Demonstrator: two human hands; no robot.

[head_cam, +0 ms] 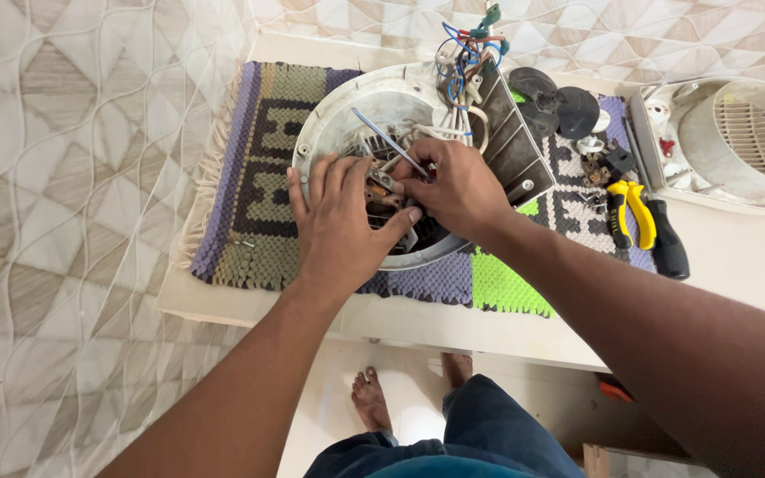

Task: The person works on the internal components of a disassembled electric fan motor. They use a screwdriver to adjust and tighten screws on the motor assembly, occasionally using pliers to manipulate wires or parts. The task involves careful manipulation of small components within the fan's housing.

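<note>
- Hands are meeting over the motor (393, 205) inside the round housing (329, 124) on the mat (250, 204).
- Right hand (455, 188) is pinching a tool (389, 142), its shaft slanting up-left.
- Left hand (340, 221) is lying spread, fingers (312, 181) bracing the motor.

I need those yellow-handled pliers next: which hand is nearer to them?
Right. The right hand is at the motor, closer to the pliers; the left hand lies farther away.

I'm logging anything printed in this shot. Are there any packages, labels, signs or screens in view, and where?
None that I can make out: no package, label, sign or screen shows.
The woven mat under the round white housing carries only a blocky dark pattern on purple, olive and bright green.
</note>
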